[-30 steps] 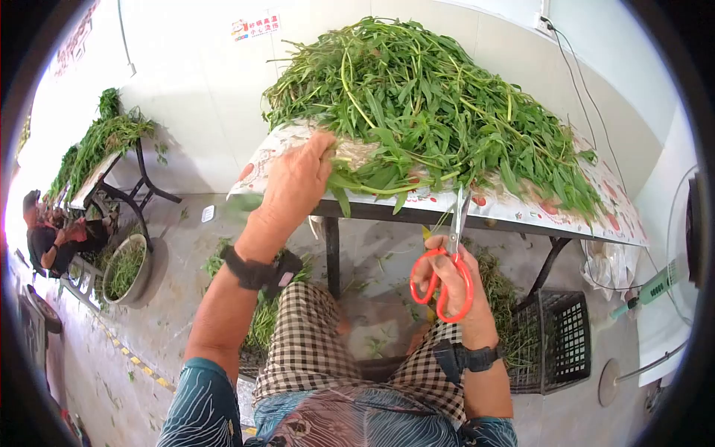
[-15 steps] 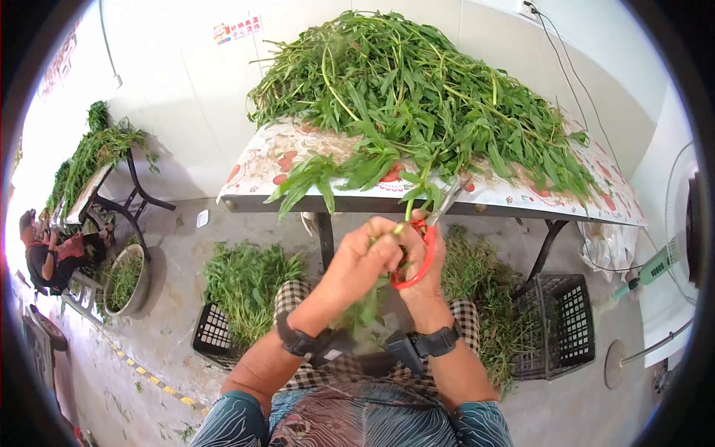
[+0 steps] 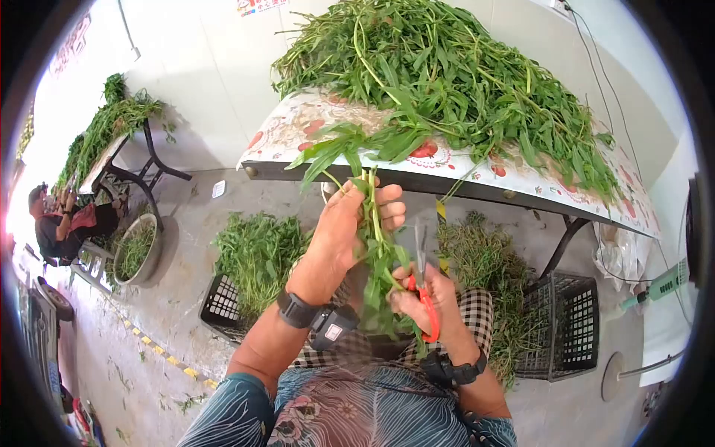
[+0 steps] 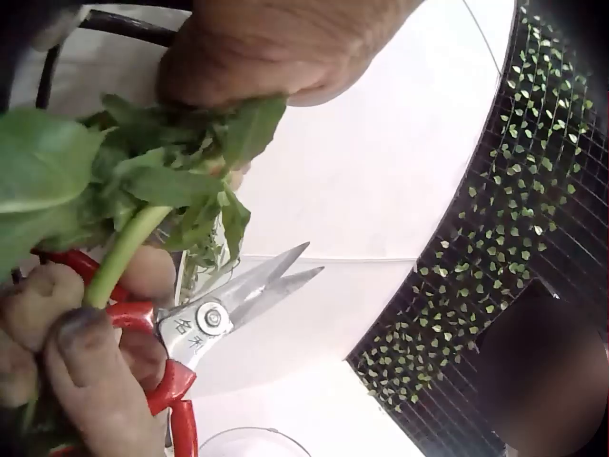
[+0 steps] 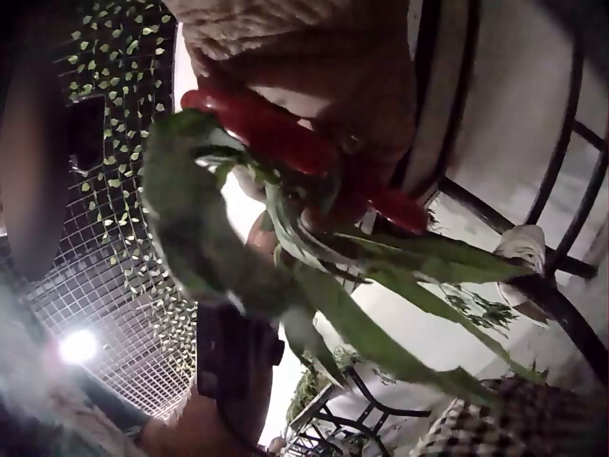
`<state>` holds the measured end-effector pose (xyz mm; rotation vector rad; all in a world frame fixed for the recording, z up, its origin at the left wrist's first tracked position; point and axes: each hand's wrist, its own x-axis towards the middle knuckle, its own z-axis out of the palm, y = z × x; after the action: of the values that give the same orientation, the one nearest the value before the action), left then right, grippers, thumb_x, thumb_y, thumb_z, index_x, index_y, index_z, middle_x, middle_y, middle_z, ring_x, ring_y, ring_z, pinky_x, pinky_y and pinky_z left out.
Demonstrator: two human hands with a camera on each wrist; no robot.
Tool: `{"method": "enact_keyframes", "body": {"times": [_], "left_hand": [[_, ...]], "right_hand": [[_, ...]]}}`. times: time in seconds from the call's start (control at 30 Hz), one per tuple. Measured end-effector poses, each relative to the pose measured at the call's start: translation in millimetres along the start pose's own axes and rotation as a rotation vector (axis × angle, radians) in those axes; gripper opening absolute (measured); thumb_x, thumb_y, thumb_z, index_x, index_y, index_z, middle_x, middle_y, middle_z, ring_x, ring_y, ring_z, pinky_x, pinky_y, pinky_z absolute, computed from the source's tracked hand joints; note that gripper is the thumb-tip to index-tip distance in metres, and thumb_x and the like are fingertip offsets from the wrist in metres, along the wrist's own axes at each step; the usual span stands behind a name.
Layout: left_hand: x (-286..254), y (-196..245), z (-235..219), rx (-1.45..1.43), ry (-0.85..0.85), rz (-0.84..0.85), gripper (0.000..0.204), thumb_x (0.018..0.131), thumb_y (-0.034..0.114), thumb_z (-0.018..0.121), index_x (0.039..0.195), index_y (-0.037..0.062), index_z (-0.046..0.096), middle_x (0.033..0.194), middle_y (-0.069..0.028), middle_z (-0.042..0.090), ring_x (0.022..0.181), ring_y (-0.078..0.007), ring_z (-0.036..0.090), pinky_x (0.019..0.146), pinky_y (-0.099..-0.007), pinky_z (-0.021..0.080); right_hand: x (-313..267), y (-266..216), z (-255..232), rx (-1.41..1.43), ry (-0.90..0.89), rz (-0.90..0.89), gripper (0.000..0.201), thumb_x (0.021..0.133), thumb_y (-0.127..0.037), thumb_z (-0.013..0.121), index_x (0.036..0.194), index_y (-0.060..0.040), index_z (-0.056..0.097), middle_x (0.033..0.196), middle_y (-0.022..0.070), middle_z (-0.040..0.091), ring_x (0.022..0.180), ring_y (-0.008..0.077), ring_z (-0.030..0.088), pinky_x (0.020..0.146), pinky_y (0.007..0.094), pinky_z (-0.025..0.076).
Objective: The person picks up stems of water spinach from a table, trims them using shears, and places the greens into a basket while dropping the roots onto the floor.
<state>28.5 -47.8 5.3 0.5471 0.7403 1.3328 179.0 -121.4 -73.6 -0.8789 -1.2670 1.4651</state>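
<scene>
In the head view the left hand [image 3: 344,235] holds a leafy green stem bunch [image 3: 375,223] upright between thumb and fingers, its leafy top over the table's front edge. Lower and to the right, the right hand [image 3: 433,298] holds red-handled scissors [image 3: 427,307], blades pointing up, and its fingers pinch the bunch's lower leaves. The left wrist view shows the scissors' blades [image 4: 262,293] slightly apart beside a thick stem [image 4: 131,249], which the right hand's fingers grip. Leaves [image 5: 352,314] hang past the red handles [image 5: 276,133] in the right wrist view.
A large heap of greens [image 3: 447,82] covers much of the table [image 3: 298,134]. Below stand black crates [image 3: 573,328] and piles of greens [image 3: 261,253]. At the left, a person [image 3: 56,223] sits near a round tub [image 3: 155,257]; a fan stand [image 3: 614,372] is at right.
Since the first frame, the left hand has come off the heap with a stem bunch. The hands met over the lap, then moved apart, the scissors now lower at the right.
</scene>
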Motion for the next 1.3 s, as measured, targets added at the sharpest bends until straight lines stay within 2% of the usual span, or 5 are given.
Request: {"method": "enact_keyframes", "body": {"times": [0.27, 0.37, 0.7, 0.87, 1.3], "left_hand": [[-1, -5, -12, 0.055, -0.295, 0.033, 0.031, 0.097, 0.034, 0.038, 0.101, 0.0055, 0.05, 0.073, -0.0036, 0.051, 0.06, -0.015, 0.049, 0.06, -0.033, 0.049], [0, -6, -20, 0.096, -0.44, 0.029, 0.033, 0.097, 0.036, 0.038, 0.101, 0.0058, 0.05, 0.069, -0.0031, 0.05, 0.058, -0.0135, 0.048, 0.056, -0.0289, 0.045], [-19, -18, -12, 0.734, -0.601, 0.149, 0.05, 0.096, 0.041, 0.04, 0.132, 0.0047, 0.036, 0.071, -0.0019, 0.051, 0.061, -0.0091, 0.045, 0.057, -0.0229, 0.038], [-23, -32, -7, 0.681, -0.821, 0.079, 0.061, 0.096, 0.039, 0.039, 0.142, 0.0066, 0.017, 0.11, -0.003, 0.048, 0.075, -0.0098, 0.052, 0.06, -0.022, 0.044], [-14, -37, -41, 0.903, -1.064, -0.223, 0.049, 0.097, 0.043, 0.034, 0.097, -0.0011, 0.055, 0.083, -0.0077, 0.059, 0.07, -0.0145, 0.056, 0.068, -0.0267, 0.047]], "right_hand": [[-1, -13, 7, -0.003, 0.003, 0.145, 0.035, 0.077, 0.0, 0.063, 0.111, -0.0004, 0.053, 0.084, 0.0026, 0.057, 0.07, 0.0089, 0.056, 0.064, 0.0214, 0.047], [5, 12, -8, -0.392, -0.007, -0.152, 0.034, 0.078, -0.003, 0.064, 0.11, 0.0006, 0.053, 0.086, 0.0044, 0.059, 0.075, 0.0096, 0.056, 0.066, 0.021, 0.047], [17, -40, -28, 0.115, 0.254, -0.36, 0.031, 0.084, 0.004, 0.055, 0.114, -0.0007, 0.046, 0.093, 0.0096, 0.06, 0.077, 0.0121, 0.057, 0.066, 0.0214, 0.047], [16, -62, -19, 0.106, 0.081, -0.258, 0.038, 0.083, 0.007, 0.053, 0.118, -0.0007, 0.042, 0.09, 0.0088, 0.059, 0.072, 0.012, 0.058, 0.053, 0.0254, 0.052], [13, -50, -22, -0.061, 0.076, -0.202, 0.038, 0.081, 0.007, 0.056, 0.116, -0.0026, 0.046, 0.085, 0.0044, 0.057, 0.073, 0.0086, 0.054, 0.064, 0.0222, 0.048]]}}
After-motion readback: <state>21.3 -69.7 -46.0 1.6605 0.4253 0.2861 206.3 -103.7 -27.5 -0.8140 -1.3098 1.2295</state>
